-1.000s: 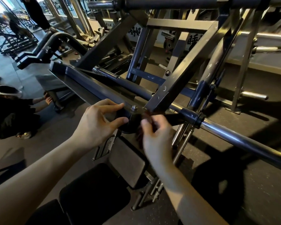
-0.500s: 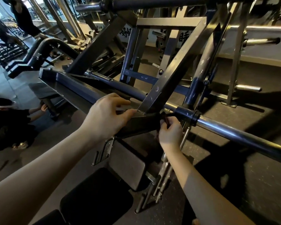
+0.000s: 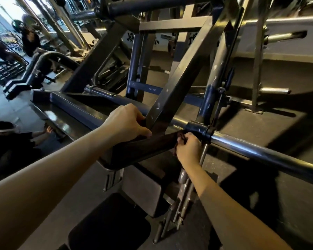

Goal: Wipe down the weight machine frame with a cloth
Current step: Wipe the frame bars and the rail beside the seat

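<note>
A dark cloth (image 3: 178, 139), soft, light and easily bunched, is pinched in the curled fingers of the right hand (image 3: 187, 147) and pressed against the end of a dark frame member (image 3: 143, 147), just beside the blue collar (image 3: 200, 129) of the chrome bar (image 3: 260, 152). Being limp, it is best kept wadded in the palm. The weight machine frame (image 3: 179, 83), rigid painted steel and judged immovable, is gripped at the diagonal strut's base by the left hand (image 3: 126, 121). A padded seat (image 3: 108, 224) lies below.
</note>
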A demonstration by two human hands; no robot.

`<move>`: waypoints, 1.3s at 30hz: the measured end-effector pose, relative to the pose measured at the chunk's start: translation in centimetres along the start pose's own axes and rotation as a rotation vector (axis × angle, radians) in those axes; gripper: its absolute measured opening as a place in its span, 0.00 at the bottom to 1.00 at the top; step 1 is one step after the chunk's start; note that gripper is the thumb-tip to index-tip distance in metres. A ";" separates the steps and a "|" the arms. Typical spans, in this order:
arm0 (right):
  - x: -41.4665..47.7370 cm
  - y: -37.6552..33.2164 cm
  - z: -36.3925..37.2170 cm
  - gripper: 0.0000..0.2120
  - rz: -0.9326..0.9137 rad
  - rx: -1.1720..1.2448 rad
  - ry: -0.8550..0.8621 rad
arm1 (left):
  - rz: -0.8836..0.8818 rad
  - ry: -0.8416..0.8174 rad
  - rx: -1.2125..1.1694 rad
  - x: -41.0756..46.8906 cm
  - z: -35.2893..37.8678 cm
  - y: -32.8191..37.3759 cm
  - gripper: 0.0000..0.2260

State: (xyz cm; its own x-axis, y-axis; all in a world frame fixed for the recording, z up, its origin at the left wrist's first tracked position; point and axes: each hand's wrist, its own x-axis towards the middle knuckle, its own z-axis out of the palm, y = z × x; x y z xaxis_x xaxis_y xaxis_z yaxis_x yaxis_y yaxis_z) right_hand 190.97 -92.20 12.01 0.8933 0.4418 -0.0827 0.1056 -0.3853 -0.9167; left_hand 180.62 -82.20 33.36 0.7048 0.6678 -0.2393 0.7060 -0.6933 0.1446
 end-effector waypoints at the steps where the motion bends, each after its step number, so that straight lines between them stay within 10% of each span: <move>1: -1.2 -0.7 -0.1 0.03 -0.044 0.006 0.004 | 0.007 -0.004 0.009 0.1 0.0 0.0 0.14; 6: -5.8 -1.0 -0.5 0.01 -0.454 0.095 -0.031 | 0.055 0.021 0.023 0.1 0.3 -0.3 0.14; 11: 1.3 1.5 -1.1 0.10 -0.157 -0.337 -0.128 | 0.043 0.038 -0.007 0.2 0.5 -0.4 0.14; 29: -3.3 -0.6 -2.3 0.04 -0.433 0.011 -0.227 | 0.045 0.072 -0.018 0.8 1.0 -1.2 0.19; 39: 3.2 -0.7 -3.5 0.05 -0.008 -0.138 -0.309 | -0.012 0.060 0.034 -0.4 0.9 -0.2 0.20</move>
State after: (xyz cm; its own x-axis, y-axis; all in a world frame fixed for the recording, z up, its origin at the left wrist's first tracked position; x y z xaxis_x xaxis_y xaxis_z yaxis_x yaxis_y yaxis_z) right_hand 195.33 -93.37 13.80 0.7200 0.6615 -0.2100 0.1890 -0.4780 -0.8578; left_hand 180.12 -82.57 32.58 0.6998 0.6905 -0.1828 0.7125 -0.6932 0.1090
